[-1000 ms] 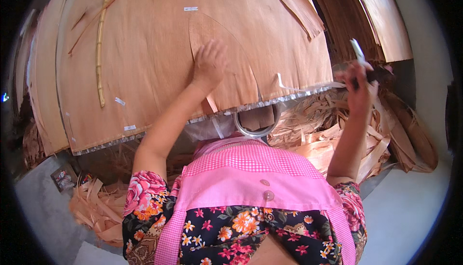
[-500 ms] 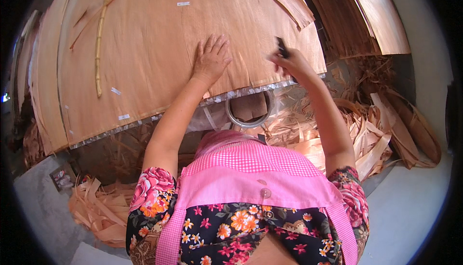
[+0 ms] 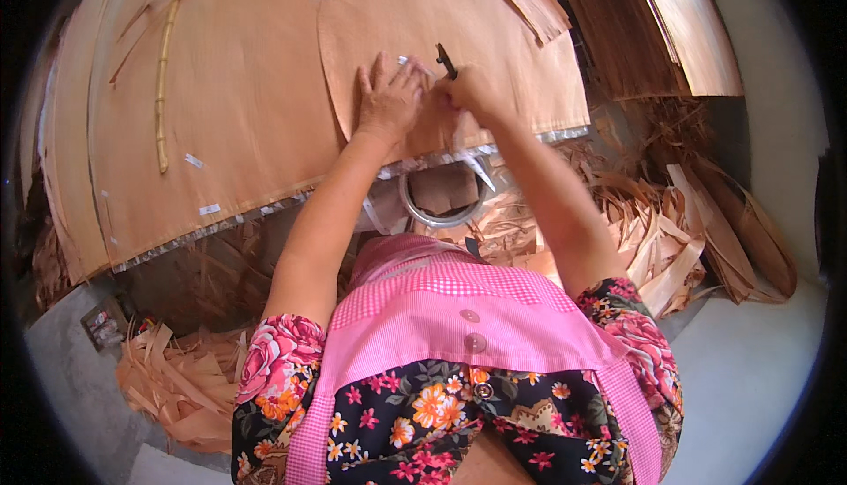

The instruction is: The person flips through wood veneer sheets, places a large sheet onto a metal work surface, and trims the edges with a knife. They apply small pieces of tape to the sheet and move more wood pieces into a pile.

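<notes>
A wide sheet of thin wood veneer (image 3: pixel 256 88) lies in front of me, its near edge lined with small pale tabs. My left hand (image 3: pixel 388 101) rests on it, fingers spread, next to a curved seam in the wood. A small white piece of tape (image 3: pixel 403 60) shows by its fingertips. My right hand (image 3: pixel 468 93) is closed round a slim black tool (image 3: pixel 446 60), close beside the left fingers. Motion blurs the right fingers, and the tool's kind is unclear. Below, a whitish strip (image 3: pixel 479 173) hangs over a silver ring (image 3: pixel 441 219) at the sheet's edge.
A jointed bamboo-like stick (image 3: pixel 161 88) lies on the veneer at left, near several white tape pieces. A loose veneer strip (image 3: pixel 525 0) lies at the far right. Darker veneer sheets (image 3: pixel 626 35) stand beyond it. Veneer scraps (image 3: pixel 653 229) heap below on both sides.
My right hand has moved left with the black tool, up beside my left hand. A curved seam and a white tape piece now show by the left hand. The view has shifted slightly.
</notes>
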Demonstrator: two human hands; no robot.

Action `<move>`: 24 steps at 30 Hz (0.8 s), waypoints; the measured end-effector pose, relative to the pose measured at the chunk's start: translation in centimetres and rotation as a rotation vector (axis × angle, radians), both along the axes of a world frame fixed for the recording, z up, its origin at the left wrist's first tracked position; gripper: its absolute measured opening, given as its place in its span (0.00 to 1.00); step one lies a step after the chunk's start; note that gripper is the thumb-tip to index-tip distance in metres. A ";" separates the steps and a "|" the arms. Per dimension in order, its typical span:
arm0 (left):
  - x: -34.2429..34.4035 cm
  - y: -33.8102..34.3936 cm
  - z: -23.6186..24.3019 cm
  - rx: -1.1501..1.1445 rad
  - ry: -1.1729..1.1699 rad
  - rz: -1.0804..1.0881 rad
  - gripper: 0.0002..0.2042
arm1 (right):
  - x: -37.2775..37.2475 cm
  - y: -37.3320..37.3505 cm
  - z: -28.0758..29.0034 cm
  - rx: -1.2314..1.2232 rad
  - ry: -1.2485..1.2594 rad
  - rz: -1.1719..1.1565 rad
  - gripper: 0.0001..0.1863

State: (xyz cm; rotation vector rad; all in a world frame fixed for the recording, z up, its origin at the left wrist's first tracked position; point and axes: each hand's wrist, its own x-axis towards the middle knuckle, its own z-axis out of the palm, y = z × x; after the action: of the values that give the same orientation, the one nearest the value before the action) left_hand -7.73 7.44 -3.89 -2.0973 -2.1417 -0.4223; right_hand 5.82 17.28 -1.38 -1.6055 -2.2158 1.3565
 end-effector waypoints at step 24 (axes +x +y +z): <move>8.7 -12.8 -0.6 0.070 -0.284 -0.180 0.18 | 9.7 -9.2 1.9 -0.433 0.197 0.027 0.11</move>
State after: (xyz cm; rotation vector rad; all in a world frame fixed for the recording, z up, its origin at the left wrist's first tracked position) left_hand 0.95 -5.34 -4.44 -2.3192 -2.0433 -0.8495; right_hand 15.52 8.13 0.54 -1.4707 -1.9291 2.0131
